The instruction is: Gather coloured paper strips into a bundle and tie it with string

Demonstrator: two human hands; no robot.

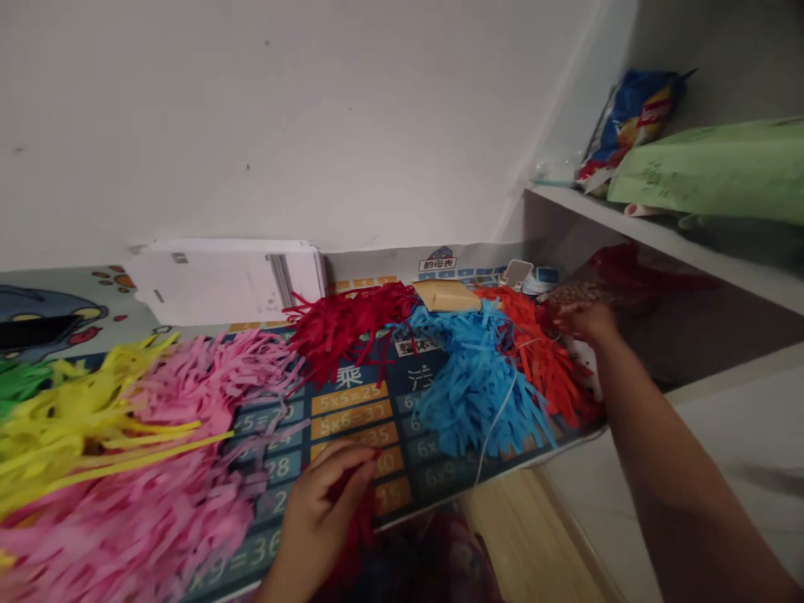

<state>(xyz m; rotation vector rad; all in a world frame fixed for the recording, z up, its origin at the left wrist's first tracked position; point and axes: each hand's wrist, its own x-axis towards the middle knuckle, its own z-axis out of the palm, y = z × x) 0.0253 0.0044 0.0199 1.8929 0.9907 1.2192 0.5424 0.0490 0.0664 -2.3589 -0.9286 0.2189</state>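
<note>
My left hand [327,494] is closed at the front edge of the mat, thumb against curled fingers. Red tassel strips [364,523] hang from its grip, partly in shadow. At the far right, my right hand [587,322] reaches to the back of an orange-red tassel bundle [553,368]. Its fingers are curled, and what they pinch is too small to make out. A blue tassel bundle [483,385] lies beside the orange-red one. Across both runs a thin white string [501,410], dropping over the table edge. A dark red bundle [352,327] lies farther left.
Pink [126,519], yellow [75,410] and green tassels [25,381] cover the left side of the printed times-table mat [352,410]. A white box [226,280] leans on the wall. A brown card piece [445,296] sits behind the blue tassels. Right, a shelf [659,234] holds a chip bag [641,117] and green bag [709,167].
</note>
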